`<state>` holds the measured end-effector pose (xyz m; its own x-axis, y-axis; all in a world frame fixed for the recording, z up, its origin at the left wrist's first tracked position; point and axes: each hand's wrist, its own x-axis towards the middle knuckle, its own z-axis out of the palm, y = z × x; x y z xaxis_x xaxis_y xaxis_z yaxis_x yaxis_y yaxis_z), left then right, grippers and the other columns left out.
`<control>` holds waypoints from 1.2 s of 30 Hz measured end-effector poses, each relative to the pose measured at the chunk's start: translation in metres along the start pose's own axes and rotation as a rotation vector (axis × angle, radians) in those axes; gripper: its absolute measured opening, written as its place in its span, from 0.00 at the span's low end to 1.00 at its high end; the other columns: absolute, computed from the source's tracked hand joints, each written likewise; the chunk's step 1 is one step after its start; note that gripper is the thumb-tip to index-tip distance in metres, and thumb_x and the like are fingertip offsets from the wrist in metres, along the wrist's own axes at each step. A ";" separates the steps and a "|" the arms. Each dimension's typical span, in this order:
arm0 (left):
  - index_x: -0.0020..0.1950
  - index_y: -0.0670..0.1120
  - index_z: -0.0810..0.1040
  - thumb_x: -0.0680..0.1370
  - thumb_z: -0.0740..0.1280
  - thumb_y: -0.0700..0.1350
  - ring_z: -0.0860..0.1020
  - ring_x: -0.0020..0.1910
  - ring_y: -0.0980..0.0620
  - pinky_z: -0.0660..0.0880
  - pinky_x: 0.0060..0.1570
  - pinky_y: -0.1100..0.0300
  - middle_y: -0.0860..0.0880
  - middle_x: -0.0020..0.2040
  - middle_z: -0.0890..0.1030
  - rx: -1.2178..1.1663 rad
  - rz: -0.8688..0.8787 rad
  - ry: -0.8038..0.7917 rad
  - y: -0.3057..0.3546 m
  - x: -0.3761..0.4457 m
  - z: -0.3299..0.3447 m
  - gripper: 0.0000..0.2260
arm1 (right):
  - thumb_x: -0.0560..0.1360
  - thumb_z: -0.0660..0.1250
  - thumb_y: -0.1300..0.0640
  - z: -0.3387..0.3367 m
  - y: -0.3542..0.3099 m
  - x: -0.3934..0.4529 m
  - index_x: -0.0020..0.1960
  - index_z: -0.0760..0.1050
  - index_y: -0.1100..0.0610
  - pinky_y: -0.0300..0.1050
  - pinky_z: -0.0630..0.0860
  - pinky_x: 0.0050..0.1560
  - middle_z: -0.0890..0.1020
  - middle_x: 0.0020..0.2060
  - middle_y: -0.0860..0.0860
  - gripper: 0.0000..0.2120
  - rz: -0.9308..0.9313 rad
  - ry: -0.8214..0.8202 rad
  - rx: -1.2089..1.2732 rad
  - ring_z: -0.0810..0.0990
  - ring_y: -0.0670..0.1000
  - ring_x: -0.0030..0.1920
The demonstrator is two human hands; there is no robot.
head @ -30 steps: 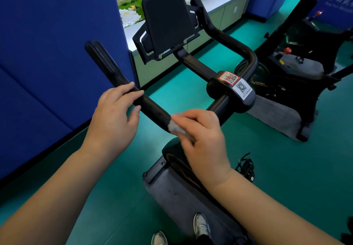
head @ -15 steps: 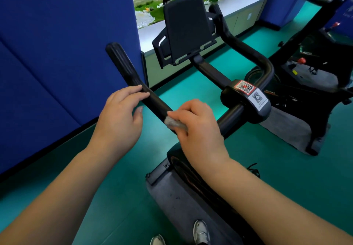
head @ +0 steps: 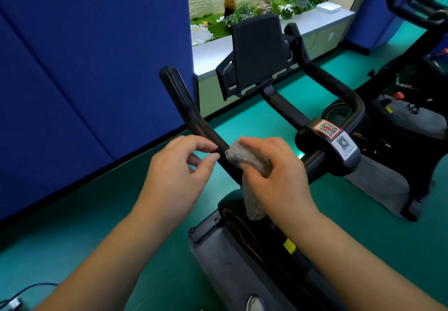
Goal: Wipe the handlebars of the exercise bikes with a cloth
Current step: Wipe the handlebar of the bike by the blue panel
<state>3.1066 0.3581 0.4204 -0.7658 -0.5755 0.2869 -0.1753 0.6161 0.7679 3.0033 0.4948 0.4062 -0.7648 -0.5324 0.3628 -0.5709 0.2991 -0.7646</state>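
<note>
The near exercise bike's black handlebar has a left arm (head: pixel 184 102) that rises toward the blue wall and a right arm (head: pixel 339 87) that curves behind a black tablet holder (head: pixel 257 51). My right hand (head: pixel 281 172) is shut on a grey cloth (head: pixel 247 158). The cloth is wrapped over the left arm near the centre clamp (head: pixel 337 155), and its loose end hangs below the bar. My left hand (head: pixel 179 172) sits just left of the cloth, fingers loosely curled and apart. Only its forefinger and thumb tips touch the bar.
A blue padded partition (head: pixel 84 68) stands close on the left. A second bike (head: pixel 407 107) is at the right on the green floor. A grey mat (head: pixel 218 274) lies under the near bike. A low cabinet (head: pixel 322 34) runs along the back. A cable (head: pixel 26 291) lies at bottom left.
My right hand has slid the cloth up the left arm until it meets my left hand, and more cloth shows. My left hand has loosened from lying over the bar to fingertip contact.
</note>
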 end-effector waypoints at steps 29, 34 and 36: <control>0.62 0.49 0.78 0.76 0.68 0.42 0.69 0.60 0.60 0.67 0.62 0.67 0.55 0.58 0.69 -0.185 0.099 0.397 -0.021 -0.024 0.079 0.15 | 0.75 0.67 0.63 0.002 0.018 0.051 0.54 0.82 0.49 0.45 0.77 0.59 0.85 0.48 0.43 0.12 0.215 -0.420 0.137 0.82 0.41 0.49; 0.60 0.40 0.79 0.75 0.67 0.33 0.70 0.61 0.63 0.65 0.61 0.71 0.48 0.59 0.71 -0.082 0.099 0.393 -0.029 0.031 0.053 0.14 | 0.75 0.67 0.65 0.002 0.022 0.051 0.49 0.81 0.43 0.44 0.77 0.59 0.85 0.45 0.42 0.15 0.246 -0.439 0.232 0.83 0.40 0.48; 0.60 0.42 0.80 0.75 0.67 0.33 0.72 0.60 0.52 0.63 0.63 0.69 0.48 0.60 0.74 -0.029 0.060 0.398 -0.029 0.041 0.050 0.14 | 0.76 0.66 0.65 0.002 0.026 0.052 0.50 0.82 0.46 0.46 0.78 0.58 0.85 0.45 0.42 0.14 0.276 -0.454 0.260 0.83 0.41 0.48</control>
<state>3.0494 0.3435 0.3814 -0.4735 -0.7061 0.5265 -0.1162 0.6426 0.7573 2.9491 0.4731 0.4041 -0.6376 -0.7653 -0.0886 -0.2333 0.3014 -0.9245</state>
